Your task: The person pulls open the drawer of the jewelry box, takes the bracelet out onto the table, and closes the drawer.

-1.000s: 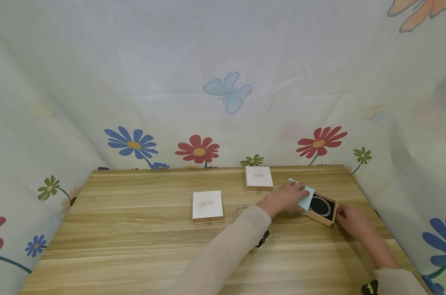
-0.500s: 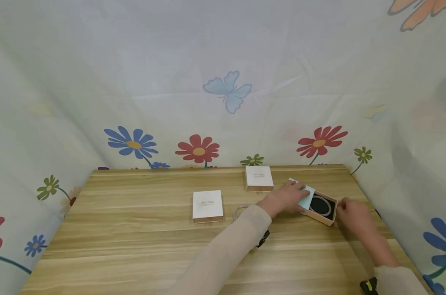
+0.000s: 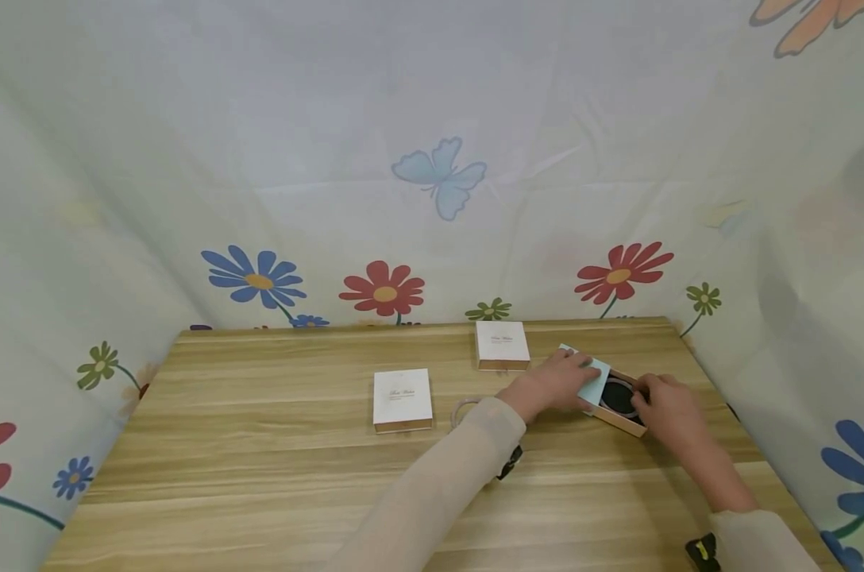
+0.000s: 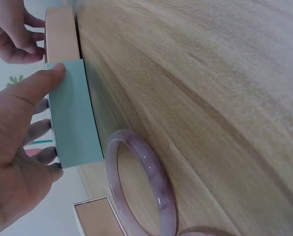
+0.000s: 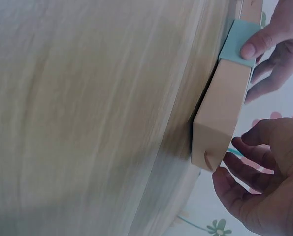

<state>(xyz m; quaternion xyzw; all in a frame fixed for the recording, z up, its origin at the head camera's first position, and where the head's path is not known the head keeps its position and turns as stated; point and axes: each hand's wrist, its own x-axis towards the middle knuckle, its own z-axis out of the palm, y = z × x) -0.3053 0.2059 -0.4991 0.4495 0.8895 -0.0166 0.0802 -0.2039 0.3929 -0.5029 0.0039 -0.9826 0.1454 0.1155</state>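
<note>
In the head view my left hand (image 3: 555,383) grips the light-blue sleeve (image 3: 595,388) of a small drawer box at the table's right. Its thumb presses the near side, as the left wrist view shows. The tan drawer (image 4: 62,34) is slid partly out. Inside it a bangle (image 3: 607,407) lies on black padding, partly hidden by my right hand (image 3: 671,409). That hand's loosely bent fingers reach over the drawer's outer end, beside a small pull tab (image 5: 209,160). No bangle shows between its fingertips. A glossy lavender bangle (image 4: 161,189) lies on the table near my left wrist.
Two white boxes with gold lettering stand on the wooden table (image 3: 275,461): one box (image 3: 402,397) left of centre, another box (image 3: 502,342) near the back edge. Flower-printed cloth (image 3: 318,199) hangs behind and at both sides. Part of another bangle (image 4: 198,234) shows in the left wrist view.
My right hand has moved left from the drawer's end, its fingers now over the drawer opening and covering part of the bangle. My left hand and the box have stayed put.
</note>
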